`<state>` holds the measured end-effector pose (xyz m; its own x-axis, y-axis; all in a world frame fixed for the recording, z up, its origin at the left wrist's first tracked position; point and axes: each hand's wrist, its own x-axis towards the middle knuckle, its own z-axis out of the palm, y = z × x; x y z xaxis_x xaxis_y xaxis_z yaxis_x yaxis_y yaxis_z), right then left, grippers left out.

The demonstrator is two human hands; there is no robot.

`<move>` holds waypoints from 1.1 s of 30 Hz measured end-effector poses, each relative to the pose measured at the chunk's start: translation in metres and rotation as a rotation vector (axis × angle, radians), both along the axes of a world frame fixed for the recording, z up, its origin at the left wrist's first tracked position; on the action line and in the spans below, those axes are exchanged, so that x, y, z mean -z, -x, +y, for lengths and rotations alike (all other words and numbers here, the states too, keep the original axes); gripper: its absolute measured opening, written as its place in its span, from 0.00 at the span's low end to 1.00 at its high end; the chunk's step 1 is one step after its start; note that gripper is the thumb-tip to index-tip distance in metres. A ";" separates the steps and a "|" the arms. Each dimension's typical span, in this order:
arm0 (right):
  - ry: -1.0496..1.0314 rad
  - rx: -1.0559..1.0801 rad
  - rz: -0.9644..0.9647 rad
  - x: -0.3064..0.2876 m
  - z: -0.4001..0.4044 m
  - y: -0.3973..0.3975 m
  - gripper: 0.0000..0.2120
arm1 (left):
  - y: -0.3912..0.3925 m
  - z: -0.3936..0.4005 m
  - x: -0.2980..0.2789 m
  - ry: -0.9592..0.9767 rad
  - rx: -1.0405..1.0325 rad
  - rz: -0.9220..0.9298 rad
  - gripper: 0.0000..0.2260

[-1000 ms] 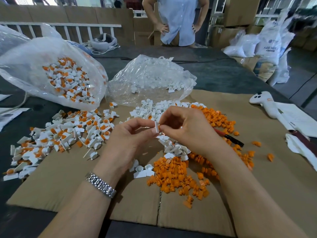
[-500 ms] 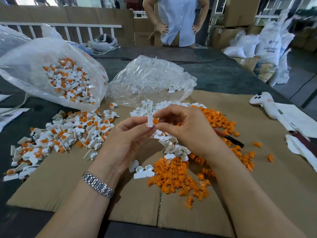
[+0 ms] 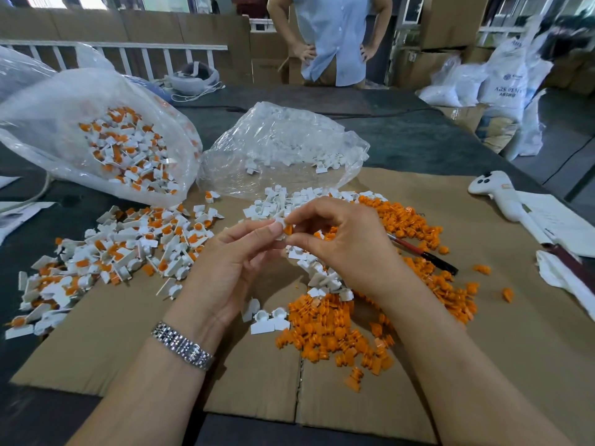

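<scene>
A warehouse workshop: stacked cardboard boxes (image 3: 450, 20), resin sacks (image 3: 508, 88), bagged plastic parts (image 3: 128, 149).

Single view, head-worn, wide-angle. Faces forward and down over cardboard sheet (image 3: 96, 349) on dark table (image 3: 418, 140). Close in: forearms enter from bottom edge, left hand (image 3: 231, 272) and right hand (image 3: 347, 249) meet near frame centre. Top of frame reaches standing person (image 3: 335, 37) across table.
</scene>
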<state>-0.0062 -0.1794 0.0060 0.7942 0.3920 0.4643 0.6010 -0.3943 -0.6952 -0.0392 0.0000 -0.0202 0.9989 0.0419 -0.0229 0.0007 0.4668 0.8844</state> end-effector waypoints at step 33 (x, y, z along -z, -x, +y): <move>0.110 -0.013 0.044 -0.001 -0.001 0.000 0.11 | 0.002 0.000 -0.002 -0.146 -0.026 0.084 0.05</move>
